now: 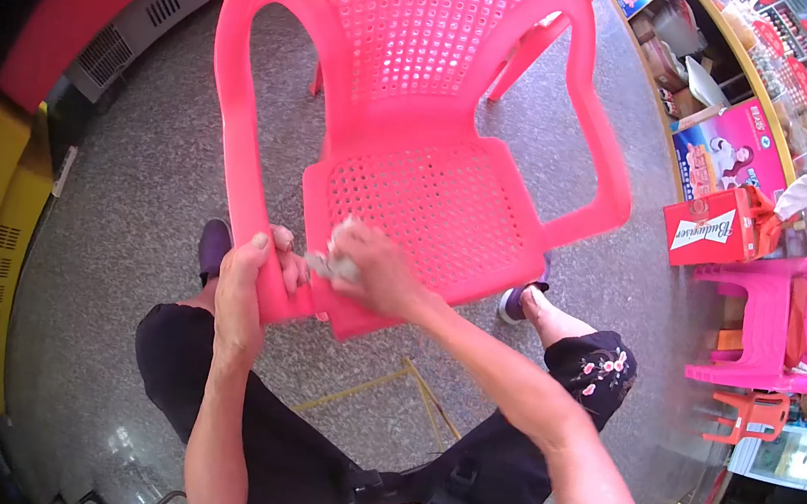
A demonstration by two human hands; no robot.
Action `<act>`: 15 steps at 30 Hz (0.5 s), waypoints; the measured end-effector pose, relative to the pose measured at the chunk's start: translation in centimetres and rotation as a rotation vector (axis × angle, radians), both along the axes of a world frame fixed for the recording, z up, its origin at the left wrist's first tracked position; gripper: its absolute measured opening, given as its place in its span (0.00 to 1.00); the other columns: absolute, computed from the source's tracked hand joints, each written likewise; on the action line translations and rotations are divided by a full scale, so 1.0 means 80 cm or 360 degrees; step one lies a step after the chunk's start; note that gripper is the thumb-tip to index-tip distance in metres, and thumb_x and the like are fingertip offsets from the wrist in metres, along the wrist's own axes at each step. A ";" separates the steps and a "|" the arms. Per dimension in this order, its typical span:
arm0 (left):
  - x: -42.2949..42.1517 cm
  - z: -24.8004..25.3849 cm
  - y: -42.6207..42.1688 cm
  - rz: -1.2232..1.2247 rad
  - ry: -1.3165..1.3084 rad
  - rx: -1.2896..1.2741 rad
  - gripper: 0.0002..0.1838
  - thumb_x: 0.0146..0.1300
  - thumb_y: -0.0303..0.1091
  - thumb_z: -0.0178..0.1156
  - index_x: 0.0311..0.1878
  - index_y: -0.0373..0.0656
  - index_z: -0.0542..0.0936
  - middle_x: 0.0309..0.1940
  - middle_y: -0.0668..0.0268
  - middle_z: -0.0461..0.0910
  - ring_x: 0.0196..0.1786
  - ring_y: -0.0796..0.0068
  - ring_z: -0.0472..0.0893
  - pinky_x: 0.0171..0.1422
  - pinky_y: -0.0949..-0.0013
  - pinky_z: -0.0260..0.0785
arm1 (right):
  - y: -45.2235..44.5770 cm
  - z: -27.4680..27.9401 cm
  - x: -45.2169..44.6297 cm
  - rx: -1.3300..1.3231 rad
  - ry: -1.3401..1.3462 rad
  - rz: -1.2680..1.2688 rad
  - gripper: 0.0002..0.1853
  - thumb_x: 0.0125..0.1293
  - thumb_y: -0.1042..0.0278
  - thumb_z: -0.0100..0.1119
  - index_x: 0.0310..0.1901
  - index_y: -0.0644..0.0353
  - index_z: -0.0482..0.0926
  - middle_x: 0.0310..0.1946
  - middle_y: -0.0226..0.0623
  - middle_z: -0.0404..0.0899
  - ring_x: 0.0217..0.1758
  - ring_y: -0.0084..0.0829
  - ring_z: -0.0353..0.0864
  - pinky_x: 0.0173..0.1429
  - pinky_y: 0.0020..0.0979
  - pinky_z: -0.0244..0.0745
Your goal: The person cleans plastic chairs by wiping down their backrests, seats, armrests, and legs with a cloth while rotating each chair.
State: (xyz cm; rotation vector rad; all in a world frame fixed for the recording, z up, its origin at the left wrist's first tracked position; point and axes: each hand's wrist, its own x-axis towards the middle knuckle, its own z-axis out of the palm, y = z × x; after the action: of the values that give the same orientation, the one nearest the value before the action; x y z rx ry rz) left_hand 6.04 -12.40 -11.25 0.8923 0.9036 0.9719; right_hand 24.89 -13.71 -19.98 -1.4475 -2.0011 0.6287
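Wrapping around the pink chair armrest point(250, 173), left fingers point(292, 264) grip it; right fingers point(353, 236) clutch a cloth point(331, 266).

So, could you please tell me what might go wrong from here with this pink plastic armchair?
Only the left hand grips the pink chair, by one armrest, so firm rubbing might twist it loose. The right hand, holding a crumpled pale cloth, works close to the left fingers and could knock them.

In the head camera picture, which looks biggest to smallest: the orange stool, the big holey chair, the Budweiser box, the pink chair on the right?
1. Big holey chair, by far
2. Pink chair on the right
3. Budweiser box
4. Orange stool
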 end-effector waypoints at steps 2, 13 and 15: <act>0.001 0.002 0.000 0.0009 -0.0018 -0.0034 0.20 0.70 0.48 0.44 0.44 0.39 0.72 0.19 0.67 0.69 0.33 0.70 0.73 0.43 0.66 0.65 | -0.042 0.014 0.022 -0.0081 -0.0131 0.0112 0.16 0.48 0.64 0.69 0.38 0.53 0.74 0.44 0.35 0.73 0.48 0.43 0.76 0.49 0.44 0.76; -0.001 -0.012 0.004 0.0012 -0.0086 -0.0004 0.18 0.71 0.45 0.44 0.42 0.38 0.73 0.20 0.67 0.70 0.31 0.71 0.74 0.43 0.67 0.68 | -0.100 0.019 0.150 0.0211 -0.0451 -0.0736 0.15 0.51 0.58 0.69 0.36 0.55 0.77 0.42 0.38 0.74 0.45 0.46 0.78 0.43 0.45 0.78; -0.004 -0.012 0.004 -0.0030 -0.0100 0.0018 0.18 0.71 0.47 0.45 0.42 0.39 0.72 0.20 0.68 0.69 0.32 0.71 0.74 0.44 0.67 0.66 | -0.098 0.012 0.111 0.0174 -0.0693 -0.1036 0.14 0.58 0.55 0.65 0.35 0.58 0.78 0.40 0.43 0.75 0.44 0.49 0.78 0.41 0.46 0.78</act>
State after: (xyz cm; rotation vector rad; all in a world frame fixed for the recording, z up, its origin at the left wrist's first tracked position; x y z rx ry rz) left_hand 5.75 -12.07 -12.19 0.8738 0.8357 0.9849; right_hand 33.74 -21.54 -18.99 -2.1465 -1.6516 -0.0835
